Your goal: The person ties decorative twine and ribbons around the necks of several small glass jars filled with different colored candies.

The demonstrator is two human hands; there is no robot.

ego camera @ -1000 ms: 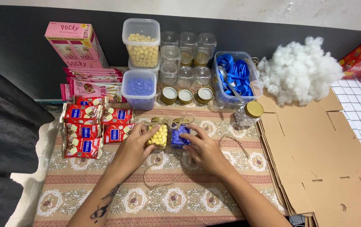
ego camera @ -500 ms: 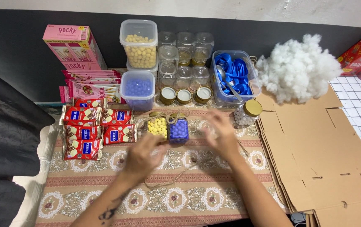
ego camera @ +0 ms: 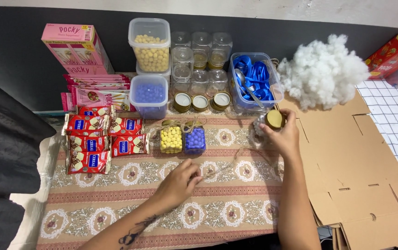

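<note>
A desk [ego camera: 115,217] with a flowery patterned cloth sits against a dark wall, and it is full of snacks and little jars.

The right hand [ego camera: 283,135] is at about 3 o'clock on the cloth. Its grip is closed around a small glass jar with a gold lid [ego camera: 273,120], with the fingers wrapped round the sides. The jar is right at the edge of the cloth, just beside the flat brown cardboard [ego camera: 361,176]. I cannot tell what is inside it.

The left hand [ego camera: 179,181] is near the middle, at about 6 o'clock. Its fingers are pinched together on a thin bit of string [ego camera: 226,167] that lies on the cloth.

Just above the left hand stand two little jars tied with string, one with yellow balls [ego camera: 171,139] and one with blue balls [ego camera: 194,140]. They touch each other.

At 12 o'clock are empty glass jars [ego camera: 202,60], a tub of yellow balls [ego camera: 150,45] and a tub of blue balls [ego camera: 148,95]. A tub of blue ribbon [ego camera: 254,81] and a heap of white fluff [ego camera: 324,71] sit at 1 o'clock. Red cereal packets [ego camera: 92,143] lie at 9 o'clock.

The small jar looks hard, smooth and easy to break. It may be slippery, so I think holding it round the sides is best, not by the lid. The string is light and floppy, so a pinch near its end should work.
</note>
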